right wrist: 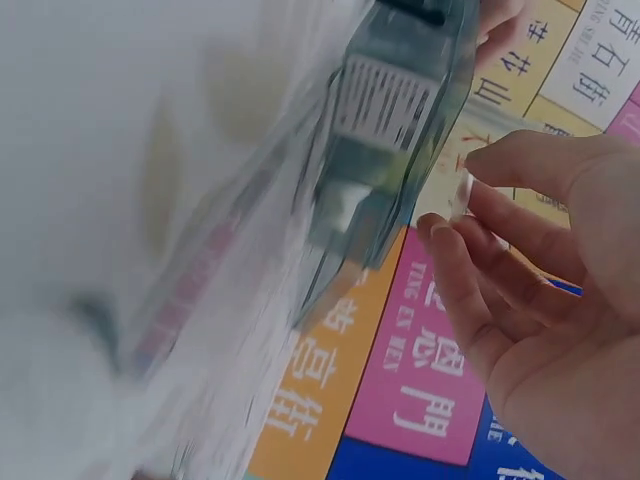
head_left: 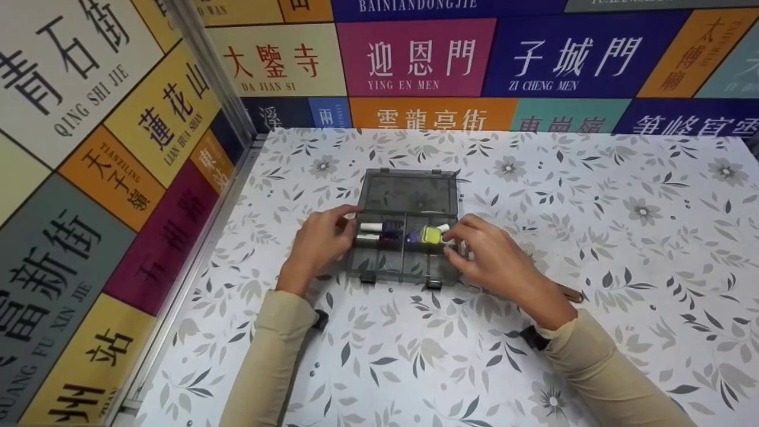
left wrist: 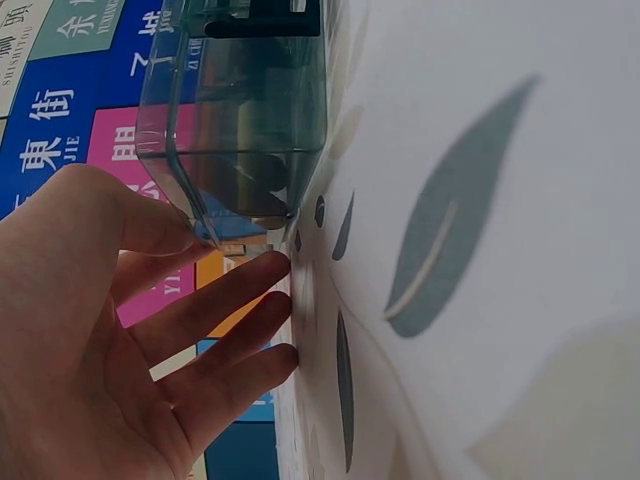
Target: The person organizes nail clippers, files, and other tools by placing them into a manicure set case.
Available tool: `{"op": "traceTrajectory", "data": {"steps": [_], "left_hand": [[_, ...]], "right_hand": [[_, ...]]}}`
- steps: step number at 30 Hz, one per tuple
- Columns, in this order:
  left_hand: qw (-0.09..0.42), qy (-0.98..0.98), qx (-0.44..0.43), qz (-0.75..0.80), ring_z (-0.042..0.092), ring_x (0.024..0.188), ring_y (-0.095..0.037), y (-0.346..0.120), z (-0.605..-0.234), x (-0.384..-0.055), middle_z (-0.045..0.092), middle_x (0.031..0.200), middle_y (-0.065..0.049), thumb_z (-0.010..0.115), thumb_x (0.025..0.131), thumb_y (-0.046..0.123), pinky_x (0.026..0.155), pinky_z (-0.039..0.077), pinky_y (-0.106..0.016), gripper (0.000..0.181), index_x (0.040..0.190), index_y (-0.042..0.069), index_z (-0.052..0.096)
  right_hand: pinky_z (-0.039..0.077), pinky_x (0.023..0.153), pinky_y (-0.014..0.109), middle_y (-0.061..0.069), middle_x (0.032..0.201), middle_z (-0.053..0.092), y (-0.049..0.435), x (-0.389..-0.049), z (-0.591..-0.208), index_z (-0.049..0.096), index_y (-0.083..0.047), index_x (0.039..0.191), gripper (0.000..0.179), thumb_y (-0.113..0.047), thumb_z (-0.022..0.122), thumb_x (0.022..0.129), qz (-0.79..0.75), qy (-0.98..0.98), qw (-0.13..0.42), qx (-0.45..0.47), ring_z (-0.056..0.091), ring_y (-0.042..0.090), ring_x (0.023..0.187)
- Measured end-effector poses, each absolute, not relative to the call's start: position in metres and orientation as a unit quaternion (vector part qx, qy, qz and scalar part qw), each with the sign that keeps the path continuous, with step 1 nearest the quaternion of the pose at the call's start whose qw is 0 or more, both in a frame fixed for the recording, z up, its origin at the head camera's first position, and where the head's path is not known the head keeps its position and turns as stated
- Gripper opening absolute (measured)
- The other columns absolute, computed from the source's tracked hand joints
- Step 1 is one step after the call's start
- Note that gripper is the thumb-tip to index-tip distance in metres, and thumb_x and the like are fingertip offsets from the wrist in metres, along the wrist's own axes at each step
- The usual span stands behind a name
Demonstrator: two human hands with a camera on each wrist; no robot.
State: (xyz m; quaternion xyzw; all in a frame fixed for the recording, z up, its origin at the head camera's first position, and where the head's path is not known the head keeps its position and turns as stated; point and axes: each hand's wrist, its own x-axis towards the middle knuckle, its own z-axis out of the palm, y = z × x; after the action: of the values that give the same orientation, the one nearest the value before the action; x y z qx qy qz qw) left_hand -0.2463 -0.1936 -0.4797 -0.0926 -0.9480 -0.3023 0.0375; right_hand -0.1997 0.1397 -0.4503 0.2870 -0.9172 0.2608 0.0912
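Observation:
A smoky translucent plastic box (head_left: 403, 279) lies with its lid (head_left: 409, 193) folded back and shallow compartments showing. Dark bottles with white caps (head_left: 371, 227) fill its left middle compartment. In the right middle one, a yellow nail polish bottle (head_left: 430, 235) lies by a purple bottle (head_left: 413, 236). My right hand (head_left: 489, 252) pinches the yellow bottle's white cap (right wrist: 462, 195) between thumb and fingertips at the box's right side. My left hand (head_left: 317, 243) rests against the left side, its thumb at the edge and its fingers (left wrist: 230, 300) extended low beside it.
A thin brown-ended strip (head_left: 570, 293) shows beyond my right wrist. Clear plastic wrapping (right wrist: 230, 260) lies by the box on the floral tablecloth (head_left: 593, 225). Colourful panels with Chinese lettering (head_left: 415, 56) stand behind the table and along its left side.

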Motion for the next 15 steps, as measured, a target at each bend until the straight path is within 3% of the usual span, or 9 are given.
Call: {"op": "traceTrajectory", "data": {"steps": [10, 15], "left_hand": [[0.03, -0.948, -0.087, -0.304, 0.077, 0.094, -0.018, -0.194, -0.48, -0.247, 0.083, 0.113, -0.001, 0.061, 0.107, 0.032, 0.084, 0.06, -0.048, 0.039, 0.144, 0.032, 0.071], [0.026, -0.95, -0.082, -0.301, 0.076, 0.084, -0.014, -0.194, -0.48, -0.247, 0.083, 0.112, 0.0, 0.06, 0.107, 0.032, 0.075, 0.06, -0.044, 0.038, 0.144, 0.034, 0.071]], "right_hand": [[0.061, 0.08, 0.038, 0.002, 0.113, 0.071, 0.1, -0.195, -0.448, 0.08, -0.013, 0.114, 0.016, -0.019, 0.078, 0.099, 0.255, -0.907, 0.074, 0.326, 0.072, 0.019, 0.093], [0.06, 0.075, 0.04, -0.001, 0.112, 0.073, 0.082, -0.192, -0.453, 0.081, -0.017, 0.112, 0.015, -0.025, 0.08, 0.098, 0.235, -0.906, 0.081, 0.341, 0.072, 0.018, 0.091]]}}
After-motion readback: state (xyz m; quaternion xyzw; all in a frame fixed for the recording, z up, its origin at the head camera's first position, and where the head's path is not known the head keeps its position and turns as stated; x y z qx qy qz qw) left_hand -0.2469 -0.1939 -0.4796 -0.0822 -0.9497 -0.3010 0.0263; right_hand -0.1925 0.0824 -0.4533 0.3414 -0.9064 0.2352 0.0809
